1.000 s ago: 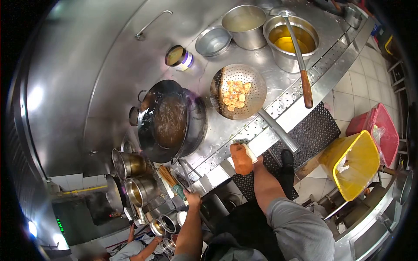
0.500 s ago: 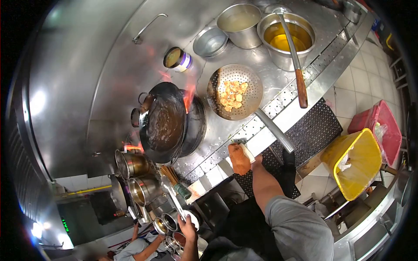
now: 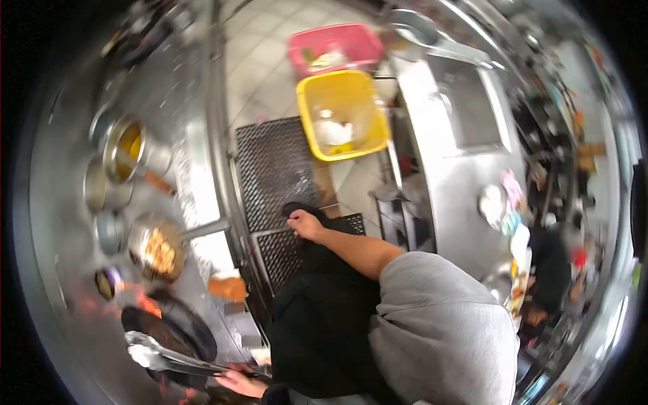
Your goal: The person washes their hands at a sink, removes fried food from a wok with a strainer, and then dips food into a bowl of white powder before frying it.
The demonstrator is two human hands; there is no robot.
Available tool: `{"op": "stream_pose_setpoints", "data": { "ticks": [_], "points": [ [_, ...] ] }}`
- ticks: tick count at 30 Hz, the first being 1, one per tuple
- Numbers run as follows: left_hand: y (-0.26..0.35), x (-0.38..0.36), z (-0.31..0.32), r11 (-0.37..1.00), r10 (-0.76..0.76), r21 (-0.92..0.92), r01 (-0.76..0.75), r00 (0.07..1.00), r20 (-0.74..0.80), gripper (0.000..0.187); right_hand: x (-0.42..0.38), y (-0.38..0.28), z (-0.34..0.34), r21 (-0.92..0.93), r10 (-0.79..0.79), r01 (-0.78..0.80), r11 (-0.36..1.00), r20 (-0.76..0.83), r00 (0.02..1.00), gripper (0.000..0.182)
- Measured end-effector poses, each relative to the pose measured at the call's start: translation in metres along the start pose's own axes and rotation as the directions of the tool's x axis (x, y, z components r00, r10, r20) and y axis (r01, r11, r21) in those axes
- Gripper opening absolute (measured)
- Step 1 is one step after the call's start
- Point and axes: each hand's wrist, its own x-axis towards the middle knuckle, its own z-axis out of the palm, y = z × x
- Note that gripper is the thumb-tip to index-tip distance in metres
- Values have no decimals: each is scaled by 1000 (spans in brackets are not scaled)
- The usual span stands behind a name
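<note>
At the bottom left, my left hand [image 3: 241,383] is closed round the handle of a long metal ladle [image 3: 189,364]. Something white, blurred, shows at the ladle's far end, over the black wok [image 3: 182,324]. My right hand [image 3: 307,225] hangs above the black floor mat [image 3: 273,165], its fingers curled in and nothing visible in them. An orange cloth [image 3: 227,288] lies at the stove counter's edge. Further up, a perforated strainer [image 3: 140,241] holds browned food pieces [image 3: 160,251]. Flames [image 3: 148,304] rise beside the wok.
A pot of yellow oil [image 3: 156,154] with a wooden-handled utensil [image 3: 160,183] stands at the left. Yellow [image 3: 374,111] and pink [image 3: 295,54] bins are on the floor ahead. A steel counter [image 3: 459,196] runs along the right, with a person in dark clothes [image 3: 550,263] beyond it.
The view has swung right. My right hand has let go of the orange cloth and moved away from the counter. My left hand has brought the ladle over to the wok.
</note>
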Motion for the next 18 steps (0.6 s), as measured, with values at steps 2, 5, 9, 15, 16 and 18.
{"op": "stream_pose_setpoints", "data": {
  "ticks": [2, 5, 9, 15, 16, 18],
  "points": [
    [10, 29, 16, 985, 107, -156, -78, 977, 183, 56, -48, -19, -62, 232, -84, 135, 963, -220, 972, 22],
    [25, 54, 48, 968, 207, -196, -157, 942, 265, 47, -127, -5, -164, 476, 25, 277, 835, -534, 845, 17],
    [37, 73, 71, 954, 283, -211, -215, 880, 381, 41, -216, 43, -305, 451, 323, 683, 574, -892, 317, 22],
    [43, 77, 85, 952, 294, -101, -287, 779, 553, 52, -286, 46, -405, 466, 674, 804, 369, -730, 114, 37],
    [44, 76, 83, 952, 297, -103, -289, 783, 547, 52, -285, 49, -405, 468, 670, 804, 368, -733, 120, 37],
    [47, 78, 80, 962, 255, -84, -260, 747, 614, 56, -279, 49, -405, 379, 503, 713, 590, -863, 42, 33]
  ]
}}
